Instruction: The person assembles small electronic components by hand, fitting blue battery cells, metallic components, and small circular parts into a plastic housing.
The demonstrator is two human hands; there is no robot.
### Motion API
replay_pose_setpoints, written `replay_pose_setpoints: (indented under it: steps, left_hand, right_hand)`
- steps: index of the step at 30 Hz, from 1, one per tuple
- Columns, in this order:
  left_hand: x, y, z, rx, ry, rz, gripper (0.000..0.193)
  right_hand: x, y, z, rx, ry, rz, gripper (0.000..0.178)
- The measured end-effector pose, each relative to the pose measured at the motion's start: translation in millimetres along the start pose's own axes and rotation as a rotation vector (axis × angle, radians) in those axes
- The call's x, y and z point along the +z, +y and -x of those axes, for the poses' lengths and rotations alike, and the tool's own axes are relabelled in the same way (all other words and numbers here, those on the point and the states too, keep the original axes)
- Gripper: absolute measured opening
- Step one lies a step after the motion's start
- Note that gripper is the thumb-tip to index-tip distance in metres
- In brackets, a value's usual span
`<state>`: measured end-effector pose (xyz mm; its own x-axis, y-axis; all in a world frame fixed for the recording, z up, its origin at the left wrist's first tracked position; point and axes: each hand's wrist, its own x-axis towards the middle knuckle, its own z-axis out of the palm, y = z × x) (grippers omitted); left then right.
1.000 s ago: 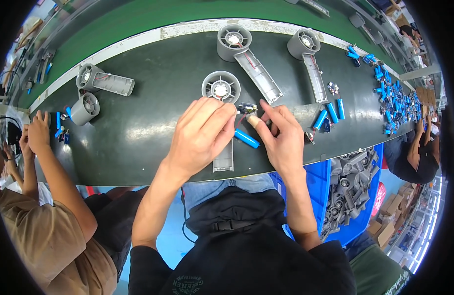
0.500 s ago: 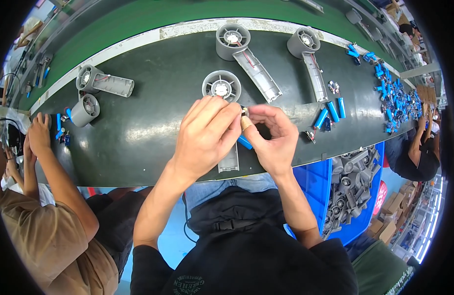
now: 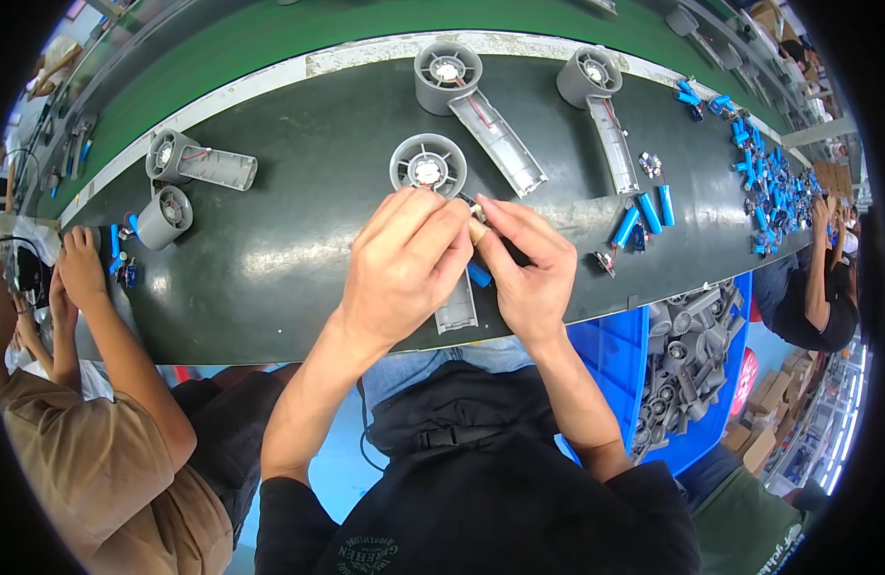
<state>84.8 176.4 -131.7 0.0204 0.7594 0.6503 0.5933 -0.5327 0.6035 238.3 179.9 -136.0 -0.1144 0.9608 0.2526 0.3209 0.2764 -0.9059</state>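
Centrally in the frame, the left hand and the right hand meet, fingertips pressed toward each other over a grey fan housing with a long open handle that runs down under the hands to the belt's near edge. Between the fingertips sits a small tan piece, pinched by both hands (what exactly it is, I cannot tell). Just below it a blue cylindrical cell peeks out, lying in the handle beside the right palm.

All of this rests on a dark conveyor belt. At upper centre lie two more fan housings with open handles. To the right lie loose blue cells, and at lower right a blue bin holds grey parts. At the left, another person's hands rest on the belt edge near two further housings.
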Motion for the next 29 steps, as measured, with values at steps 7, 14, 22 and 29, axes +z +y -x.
replay_pose_setpoints:
  steps: [7,14,22,29]
  left_hand:
    - [-2,2,-2,0.02,-0.02,-0.011,0.02]
    - [-3,-1,0,0.024,-0.044,-0.02,0.022]
    - [-1,-4,2,0.025,-0.081,0.002,0.026]
    - [1,-9,7,0.08,-0.134,-0.082,0.033]
  right_hand:
    - [2,2,2,-0.082,0.028,0.044,0.028]
    - [3,1,2,-0.063,0.024,0.057,0.029]
    - [3,2,1,-0.076,0.018,0.038,0.029]
    - [3,3,2,-0.048,0.015,0.034,0.027]
